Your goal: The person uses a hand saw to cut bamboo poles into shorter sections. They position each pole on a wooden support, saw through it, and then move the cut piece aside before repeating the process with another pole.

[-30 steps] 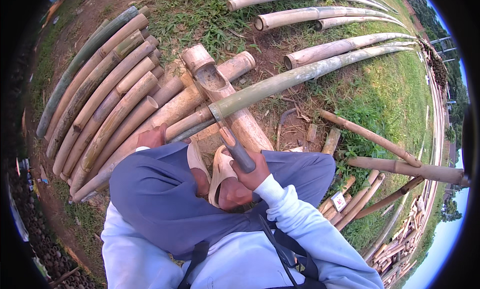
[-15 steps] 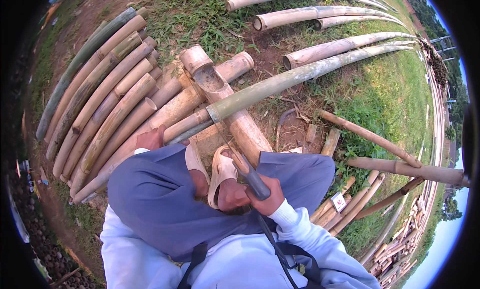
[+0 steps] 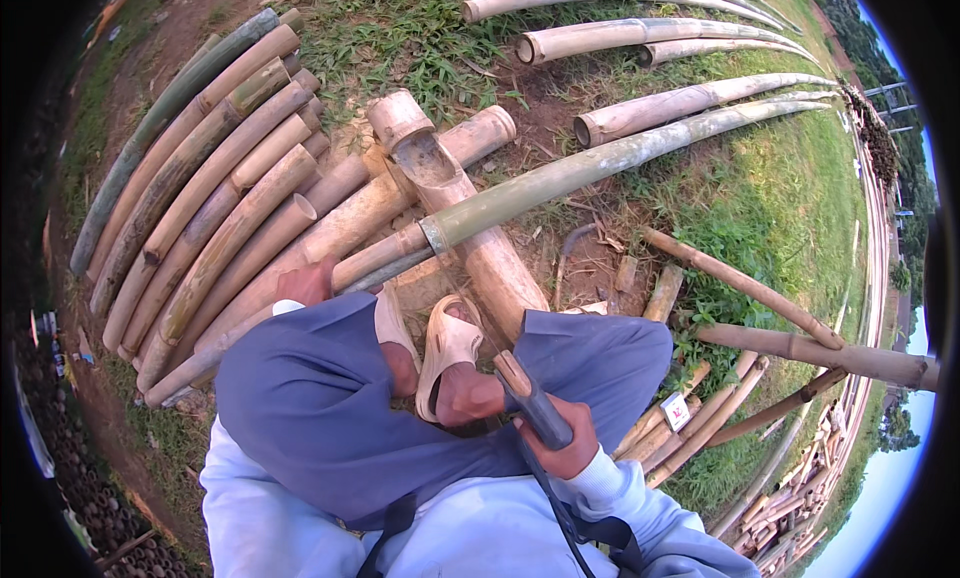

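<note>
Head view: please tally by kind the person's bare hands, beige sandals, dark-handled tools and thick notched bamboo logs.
Bare hands (left hand, right hand): 2
Beige sandals: 2
Thin-bladed tool with a dark grey handle: 1
Thick tan notched bamboo log: 1
Total: 6

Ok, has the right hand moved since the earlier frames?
Yes. The right hand has moved down and right in the view, farther from the notched bamboo log.
</note>
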### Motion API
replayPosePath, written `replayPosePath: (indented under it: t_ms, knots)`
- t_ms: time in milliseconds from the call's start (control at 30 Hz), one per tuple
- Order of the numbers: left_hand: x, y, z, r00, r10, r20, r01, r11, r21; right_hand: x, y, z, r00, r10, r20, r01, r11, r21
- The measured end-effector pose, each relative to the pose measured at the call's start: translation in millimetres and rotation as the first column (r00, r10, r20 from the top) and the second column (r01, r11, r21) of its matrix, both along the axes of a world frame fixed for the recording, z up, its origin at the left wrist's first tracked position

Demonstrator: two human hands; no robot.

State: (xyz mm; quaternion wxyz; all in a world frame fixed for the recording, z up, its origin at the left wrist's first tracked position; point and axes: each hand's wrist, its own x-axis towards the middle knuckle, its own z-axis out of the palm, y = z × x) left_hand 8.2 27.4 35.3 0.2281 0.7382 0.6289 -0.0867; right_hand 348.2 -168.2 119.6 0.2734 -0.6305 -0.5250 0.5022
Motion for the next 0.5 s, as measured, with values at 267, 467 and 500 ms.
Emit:
replayPosePath:
  t_ms: [267,467,500]
  knots:
    - [6,4,-9,1.000,-0.023,-0.011,0.023,1.000,0.012,-41,90,-73,0.995,-0.045,-0.094,0.064,0.977,0.205]
    - [-2,-4,-3,1.000,0.008,-0.002,-0.008,1.000,-0.002,3,-28,23,1.000,-0.019,0.009,0.020,0.999,-0.033]
    - [-2,-2,-4,1.000,0.011,0.000,-0.011,1.000,-0.003,4,-28,18,0.999,-0.022,0.024,0.023,1.000,-0.021]
